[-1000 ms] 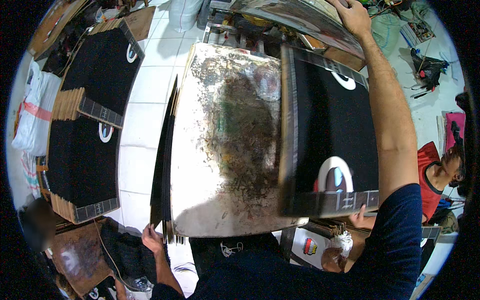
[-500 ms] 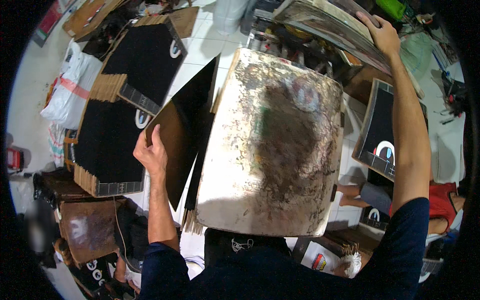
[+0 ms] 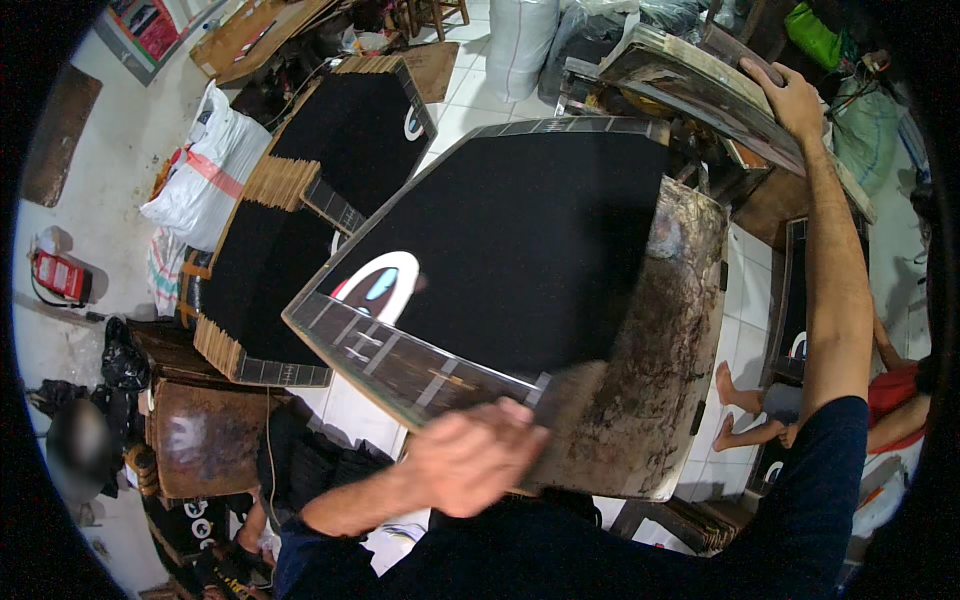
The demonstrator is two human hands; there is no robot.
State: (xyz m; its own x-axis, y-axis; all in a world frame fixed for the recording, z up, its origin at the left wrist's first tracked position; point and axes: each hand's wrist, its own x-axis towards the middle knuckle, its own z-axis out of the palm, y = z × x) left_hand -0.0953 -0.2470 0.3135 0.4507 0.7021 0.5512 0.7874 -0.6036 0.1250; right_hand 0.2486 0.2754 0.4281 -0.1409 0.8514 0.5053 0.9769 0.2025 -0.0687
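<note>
A black panel [image 3: 520,240] with an angular outline lies or hovers over the right-hand part of the scene's middle, covering the left and far portions of a stained, scuffed worktop [image 3: 670,350] and reaching past its left edge; whether the two touch throughout cannot be told. Near its left corner the panel bears a white-rimmed eye print [image 3: 378,290], and grey bands with pale lines run along its near and far edges. The left hand [image 3: 475,460], blurred, has its fingers bent over the panel's near edge; whether the thumb closes from beneath cannot be told. The right hand [image 3: 790,100] is wrapped around the upper edge of a raised, tilted frame [image 3: 700,95], at the far right of the worktop. To the left, two stacks of similar black panels, a far one [image 3: 345,125] and a near one [image 3: 265,285], show layered brown edges, with a white sack [image 3: 205,170] beside them and a red fire extinguisher [image 3: 60,277] farther left. Nearer is a worn brown board [image 3: 215,440]. Beyond the worktop stands a pale sack [image 3: 522,45]; at far right, a green sack [image 3: 862,140]. On the right, a person in red [image 3: 895,400] is near another dark panel [image 3: 795,270], beside white floor tiles [image 3: 745,290].
</note>
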